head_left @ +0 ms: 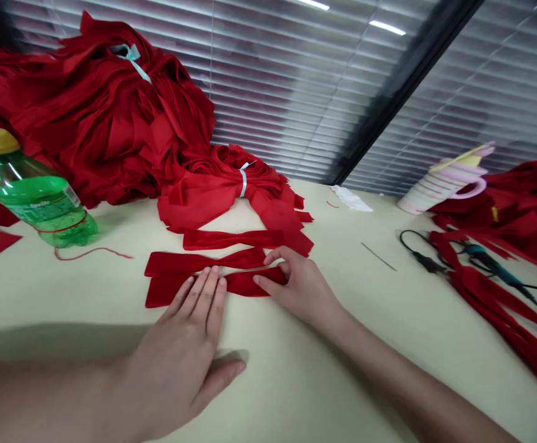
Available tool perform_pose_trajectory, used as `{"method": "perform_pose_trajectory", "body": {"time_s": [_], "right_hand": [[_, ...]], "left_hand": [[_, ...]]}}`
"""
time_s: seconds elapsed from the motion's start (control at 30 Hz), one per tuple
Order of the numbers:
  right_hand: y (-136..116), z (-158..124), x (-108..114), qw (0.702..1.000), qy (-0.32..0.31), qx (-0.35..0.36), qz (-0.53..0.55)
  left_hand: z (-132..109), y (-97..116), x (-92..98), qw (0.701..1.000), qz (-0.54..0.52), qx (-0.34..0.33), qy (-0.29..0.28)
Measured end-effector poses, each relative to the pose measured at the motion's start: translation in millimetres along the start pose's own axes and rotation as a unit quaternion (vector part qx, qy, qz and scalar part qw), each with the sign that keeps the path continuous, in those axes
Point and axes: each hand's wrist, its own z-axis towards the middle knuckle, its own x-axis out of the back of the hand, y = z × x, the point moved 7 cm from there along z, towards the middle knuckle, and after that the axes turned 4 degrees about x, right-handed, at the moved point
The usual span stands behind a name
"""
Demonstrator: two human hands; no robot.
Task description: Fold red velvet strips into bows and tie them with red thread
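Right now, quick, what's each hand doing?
Left hand: open, laid across the front red strip.
Right hand: curled at that strip's right end; whether gripping, can't tell.

Lettering: one instance, on the green bottle at left. Its green label bears a short word in white; blurred, looks like "Sprite", reading not certain. Smaller print below the word: too small to make out. Toward the label's right edge, a pale barcode panel with dark fine lines; its digits cannot be resolved. Nothing else legible.
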Motion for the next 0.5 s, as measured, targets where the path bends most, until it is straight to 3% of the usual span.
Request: {"method": "perform_pose_trajectory", "body": {"time_s": [0.2,0.33,0.4,0.5], "right_hand": [[-1,2,-8,0.990,0.052,0.076,-0.111],[-12,-6,2,0.951,0.125,0.158,-0.236],[-16,-9,10,0.938,0.152,0.175,-0.259],[-29,-17,18,0.920,0.183,0.236,-0.252]], "left_hand": [[-2,-3,-3.2,0.999,-0.021,0.014,-0.030],[-8,-5,7.6,1.000,0.013,0.025,0.009],[-16,-1,13.4,0.999,0.027,0.017,0.029],[-29,11,14.0,0.999,0.013,-0.032,0.015]]}}
